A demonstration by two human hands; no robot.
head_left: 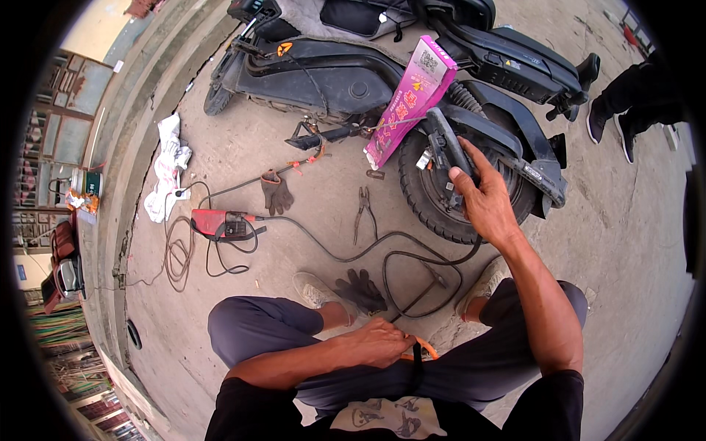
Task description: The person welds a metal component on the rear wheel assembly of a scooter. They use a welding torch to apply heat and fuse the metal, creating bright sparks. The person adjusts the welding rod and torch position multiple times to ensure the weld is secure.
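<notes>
My right hand (485, 195) grips a dark welding electrode holder (445, 143) in front of the scooter's rear wheel. A thin welding rod (401, 123) sticks out of it to the left, across a pink box (412, 103) propped against the scooter (331, 77). The rod's tip is close to the dark metal stand (327, 136) under the scooter; whether they touch, I cannot tell. Low over my lap, my left hand (379, 343) is closed on an orange-edged thing (425, 348) with a black strap, mostly hidden. A hammer (426, 294) lies just beyond that hand.
A cable loops from the holder to a red portable welder (213, 224). Pliers (364, 213), a brown glove (277, 192) and a dark glove (360, 290) lie on the concrete. White cloth (168, 173) lies left, by the steps. Another person's shoes (625, 136) stand at the right.
</notes>
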